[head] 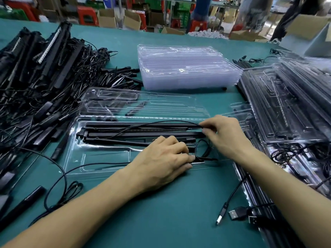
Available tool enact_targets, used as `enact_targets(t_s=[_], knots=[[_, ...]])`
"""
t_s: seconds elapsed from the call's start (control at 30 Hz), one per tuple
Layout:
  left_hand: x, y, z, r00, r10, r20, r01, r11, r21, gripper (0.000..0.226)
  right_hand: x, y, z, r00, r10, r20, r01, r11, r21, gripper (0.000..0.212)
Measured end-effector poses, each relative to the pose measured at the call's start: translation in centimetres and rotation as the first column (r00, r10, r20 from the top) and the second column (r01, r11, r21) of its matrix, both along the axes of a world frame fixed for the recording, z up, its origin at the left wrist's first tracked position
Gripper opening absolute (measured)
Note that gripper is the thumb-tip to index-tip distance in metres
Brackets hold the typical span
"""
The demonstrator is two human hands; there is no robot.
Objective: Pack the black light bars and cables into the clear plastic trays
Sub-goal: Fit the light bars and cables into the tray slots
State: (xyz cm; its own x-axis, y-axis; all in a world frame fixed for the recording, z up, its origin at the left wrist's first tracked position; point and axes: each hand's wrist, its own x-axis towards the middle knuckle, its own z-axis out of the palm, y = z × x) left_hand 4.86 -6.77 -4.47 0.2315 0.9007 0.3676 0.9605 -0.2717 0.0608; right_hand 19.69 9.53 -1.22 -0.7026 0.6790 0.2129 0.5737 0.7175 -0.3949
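An open clear plastic tray (77, 158) lies in front of me on the green table, its lid (161, 104) folded back. Several black light bars (136, 134) lie side by side in its upper slots. My left hand (161, 158) rests on the tray's right part, its fingers curled round a looped black cable (203, 149) and its plug. My right hand (225, 135) pinches a thin black cable (161, 123) at the right ends of the bars.
A heap of loose light bars and tangled cables (39, 83) fills the left. A stack of empty clear trays (186, 68) stands behind. Packed trays (290, 104) are piled at the right. USB plugs (232, 213) and loose cables (57, 179) lie near me.
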Motion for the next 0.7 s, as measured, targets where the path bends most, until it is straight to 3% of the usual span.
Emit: enact_targets(t_s=[0.13, 0.3, 0.5, 0.7], knots=[[0.0, 0.2, -0.1, 1.000, 0.009, 0.005, -0.009, 1.000, 0.000, 0.040, 0.6, -0.5, 0.1, 0.998, 0.052, 0.036, -0.051, 0.998, -0.036, 0.027], [0.0, 0.1, 0.2, 1.000, 0.031, 0.001, -0.031, 0.999, -0.038, 0.042, 1.7, -1.0, 0.7, 0.972, 0.190, 0.137, -0.198, 0.979, 0.047, 0.022], [-0.1, -0.1, 0.5, 0.998, 0.060, 0.002, -0.060, 0.998, -0.009, 0.036, 1.9, -1.1, -0.1, 0.946, 0.203, 0.254, -0.208, 0.978, -0.007, 0.029], [-0.2, 0.2, 0.9, 0.987, 0.154, 0.035, -0.140, 0.954, -0.267, 0.039, 2.5, -1.9, -0.3, 0.924, 0.229, 0.307, -0.238, 0.971, -0.008, 0.040]])
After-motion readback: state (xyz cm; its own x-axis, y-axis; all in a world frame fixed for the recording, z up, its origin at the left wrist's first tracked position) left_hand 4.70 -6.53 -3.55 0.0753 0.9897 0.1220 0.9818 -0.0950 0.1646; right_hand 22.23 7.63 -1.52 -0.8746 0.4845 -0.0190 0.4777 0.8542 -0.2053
